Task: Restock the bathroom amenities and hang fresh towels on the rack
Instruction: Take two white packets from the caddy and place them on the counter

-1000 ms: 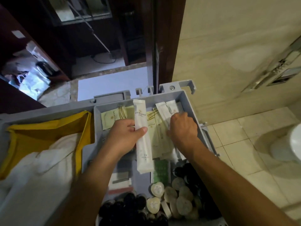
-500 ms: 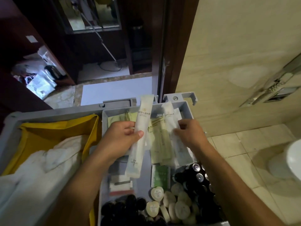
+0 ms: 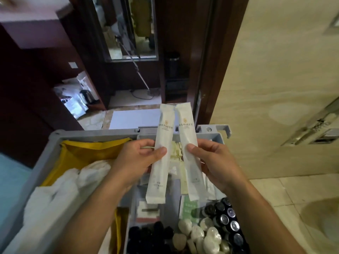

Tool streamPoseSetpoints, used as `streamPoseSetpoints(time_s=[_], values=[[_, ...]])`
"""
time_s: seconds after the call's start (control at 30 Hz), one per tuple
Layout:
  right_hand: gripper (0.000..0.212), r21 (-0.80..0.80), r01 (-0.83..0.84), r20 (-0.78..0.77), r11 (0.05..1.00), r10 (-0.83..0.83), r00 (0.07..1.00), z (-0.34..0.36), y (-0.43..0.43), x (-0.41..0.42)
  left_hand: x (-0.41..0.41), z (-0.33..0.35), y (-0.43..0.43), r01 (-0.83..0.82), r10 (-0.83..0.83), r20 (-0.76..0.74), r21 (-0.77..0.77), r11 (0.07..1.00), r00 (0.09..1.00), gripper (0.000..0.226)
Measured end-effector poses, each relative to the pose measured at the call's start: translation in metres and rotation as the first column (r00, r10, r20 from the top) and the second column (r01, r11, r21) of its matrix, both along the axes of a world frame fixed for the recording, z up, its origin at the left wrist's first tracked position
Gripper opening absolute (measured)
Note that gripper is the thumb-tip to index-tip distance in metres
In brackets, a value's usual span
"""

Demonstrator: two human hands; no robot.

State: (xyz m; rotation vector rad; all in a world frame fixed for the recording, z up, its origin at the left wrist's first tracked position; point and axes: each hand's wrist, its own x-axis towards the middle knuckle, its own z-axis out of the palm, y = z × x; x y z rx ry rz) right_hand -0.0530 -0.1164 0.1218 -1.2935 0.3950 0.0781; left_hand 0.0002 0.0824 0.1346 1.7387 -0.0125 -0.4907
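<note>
Nearest me, round white wrapped soaps [image 3: 197,233] and small black-capped bottles [image 3: 225,219] fill the grey plastic cart tray [image 3: 218,136]. Above it, my left grip [image 3: 135,162] pinches one long white paper sachet [image 3: 158,180] and my right grip [image 3: 216,162] pinches a second matching sachet [image 3: 192,173]. Both stand upright, side by side, their tops nearly touching.

Cart tray [image 3: 220,138]: left sachet [image 3: 161,158] in left hand [image 3: 135,162], right sachet [image 3: 190,162] in right hand [image 3: 216,162], side by side above it. Bottles [image 3: 227,220] in the near right corner; wrapped soaps [image 3: 198,233] just left of them. Linen bag [image 3: 82,153] left of the tray, with towels [image 3: 60,189] in it.
</note>
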Motion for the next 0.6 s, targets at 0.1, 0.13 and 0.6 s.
streamPoseSetpoints(time_s=[0.1, 0.13, 0.6], values=[[0.016, -0.102, -0.047, 0.041, 0.994, 0.051, 0.998, 0.01, 0.011, 0.004, -0.003, 0.01, 0.015, -0.035, 0.034, 0.041, 0.019, 0.999, 0.999, 0.022], [0.016, -0.139, -0.065, 0.052, 0.988, 0.072, 0.996, 0.013, 0.015, 0.006, -0.004, 0.012, 0.02, -0.041, 0.04, 0.053, 0.022, 0.999, 0.998, 0.021], [0.011, -0.339, -0.31, 0.141, 0.888, 0.374, 0.917, 0.034, 0.115, 0.034, -0.04, 0.033, 0.121, -0.399, 0.396, 0.16, -0.01, 0.917, 0.904, 0.016]])
